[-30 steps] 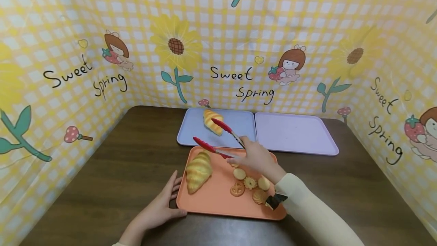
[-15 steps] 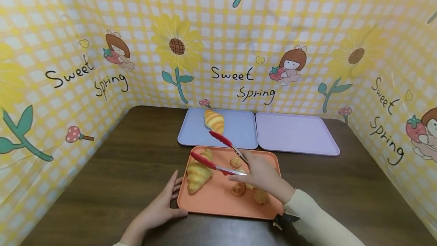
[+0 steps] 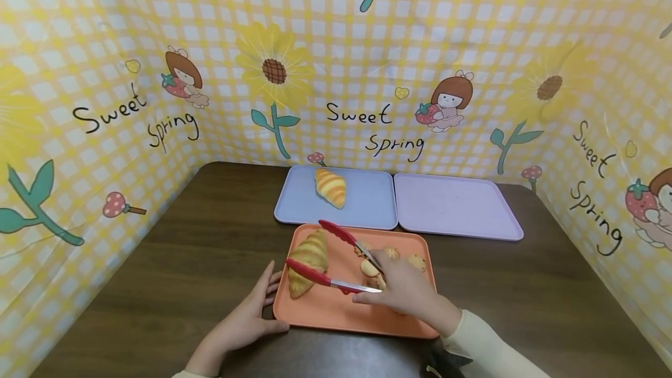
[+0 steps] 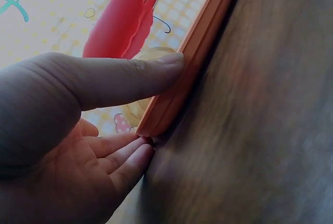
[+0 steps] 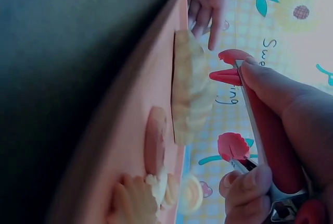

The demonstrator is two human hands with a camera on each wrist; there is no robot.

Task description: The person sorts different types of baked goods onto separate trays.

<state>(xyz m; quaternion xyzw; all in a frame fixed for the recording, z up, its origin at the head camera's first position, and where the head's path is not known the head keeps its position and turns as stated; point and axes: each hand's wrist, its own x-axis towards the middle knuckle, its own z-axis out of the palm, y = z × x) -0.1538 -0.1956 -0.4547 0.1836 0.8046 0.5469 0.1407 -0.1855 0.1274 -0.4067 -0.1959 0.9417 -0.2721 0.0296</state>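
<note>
My right hand [image 3: 412,287] grips a pair of metal tongs with red tips [image 3: 307,272], their arms spread apart. Those tips hover over the croissant [image 3: 314,248], one on either side of it in the head view, with nothing held between them. The croissant lies on the left part of the orange tray [image 3: 336,318]. At the tray's front left corner, my left hand [image 3: 244,319] touches the rim with straight fingers and thumb. Several cookies [image 3: 369,268] lie on the tray's right part, partly hidden by my right hand.
Behind the orange tray stands a blue tray [image 3: 294,209] bearing another croissant [image 3: 331,187]. A lilac tray [image 3: 457,206] adjoins it on the right. All rest on a dark wooden table [image 3: 173,261], with a checked cloth [image 3: 357,63] hanging around it.
My right hand has drawn the spread tongs back from near the blue tray to above the croissant on the orange tray. My left hand stays at the corner.
</note>
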